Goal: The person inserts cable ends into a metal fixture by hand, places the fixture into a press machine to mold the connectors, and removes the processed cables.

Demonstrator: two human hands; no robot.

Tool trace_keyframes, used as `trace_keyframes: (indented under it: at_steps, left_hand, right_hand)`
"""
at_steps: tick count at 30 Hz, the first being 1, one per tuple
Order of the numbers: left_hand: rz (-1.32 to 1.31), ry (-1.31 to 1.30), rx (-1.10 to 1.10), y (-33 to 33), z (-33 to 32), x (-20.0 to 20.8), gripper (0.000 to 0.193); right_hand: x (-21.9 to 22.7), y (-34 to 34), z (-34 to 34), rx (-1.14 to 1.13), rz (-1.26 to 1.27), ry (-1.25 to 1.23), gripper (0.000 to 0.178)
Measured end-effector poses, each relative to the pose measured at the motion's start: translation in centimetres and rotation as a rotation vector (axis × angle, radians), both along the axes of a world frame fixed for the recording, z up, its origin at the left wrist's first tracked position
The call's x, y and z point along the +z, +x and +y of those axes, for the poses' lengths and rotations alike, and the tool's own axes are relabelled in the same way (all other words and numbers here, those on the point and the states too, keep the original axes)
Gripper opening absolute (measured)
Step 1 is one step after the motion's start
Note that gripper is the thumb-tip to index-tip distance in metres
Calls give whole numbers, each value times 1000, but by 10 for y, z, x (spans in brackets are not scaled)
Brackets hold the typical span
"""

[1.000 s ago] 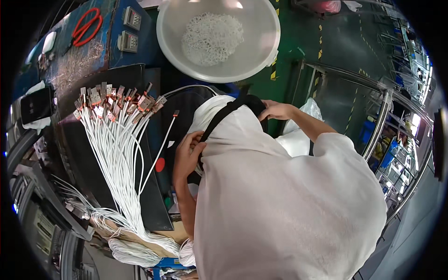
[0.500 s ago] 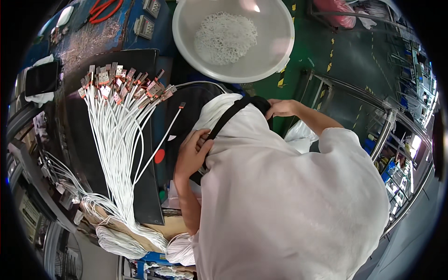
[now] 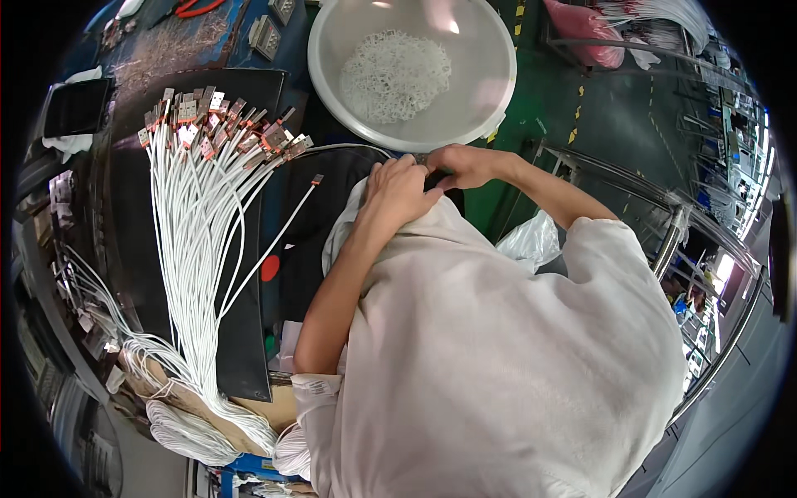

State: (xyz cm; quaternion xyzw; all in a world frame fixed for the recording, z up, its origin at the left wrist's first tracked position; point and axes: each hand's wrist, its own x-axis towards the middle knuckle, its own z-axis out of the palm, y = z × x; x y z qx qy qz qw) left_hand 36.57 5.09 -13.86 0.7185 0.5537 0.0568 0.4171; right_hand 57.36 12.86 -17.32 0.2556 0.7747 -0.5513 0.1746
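White shirt (image 3: 498, 332) | left hand (image 3: 400, 192) against it | right hand (image 3: 465, 166) adjoining | hands curled, can't tell grip

No legible words or numbers; only striped floor markings stand out.
Yellow-and-black tape (image 3: 574, 124) is laid in broken lines on the floor (image 3: 610, 100) at the upper right of the frame. On the two small grey meters (image 3: 265, 38) at the upper left, the faces are shown too small and slanted for any figures to be read. Faint print may be carried on the pale sleeve (image 3: 318, 387), lower centre, but no letters can be made out.
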Motion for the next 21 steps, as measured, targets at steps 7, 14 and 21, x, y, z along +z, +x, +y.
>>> trace_keyframes:
  at_steps: [7, 14, 21]
  left_hand:
    - [-36, 13, -39, 6, 4, -21, 44]
    - [-197, 50, 75, 3, -4, 5, 42]
    - [-358, 90, 148, -9, -15, 21, 38]
  right_hand:
    - [21, 2, 29, -323, -92, -447, 16]
    - [76, -11, 53, -163, -107, -386, 27]
    - [68, -8, 61, -77, -93, -458, 30]
